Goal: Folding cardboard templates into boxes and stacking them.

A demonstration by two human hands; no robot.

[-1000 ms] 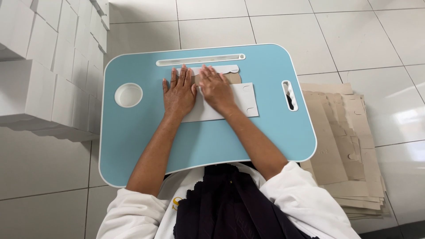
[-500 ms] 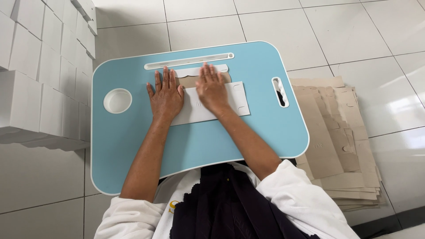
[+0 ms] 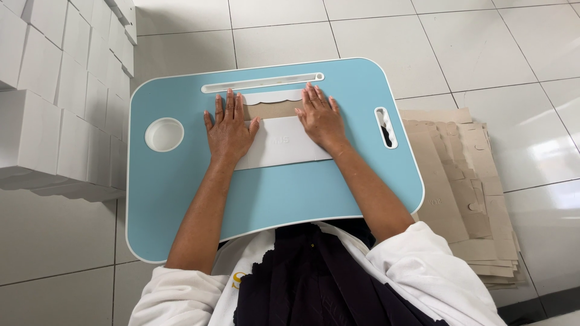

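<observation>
A flat white cardboard box blank [image 3: 281,142], brown on its inner face and with a scalloped flap at the far edge, lies on a light blue lap tray [image 3: 181,199]. My left hand [image 3: 228,130] presses flat on the blank's left end, fingers spread. My right hand [image 3: 320,118] presses flat on its right end. Both palms are down and neither grips anything.
The tray has a round cup recess [image 3: 164,134] at the left, a long slot [image 3: 263,83] along the far edge and a handle cut-out [image 3: 385,128] at the right. A stack of flat brown cardboard blanks [image 3: 465,193] lies on the tiled floor to the right. Stacked white boxes [image 3: 54,90] stand at the left.
My two hands have slid apart across the blank, the left going left and the right going right. The white panel between them now shows.
</observation>
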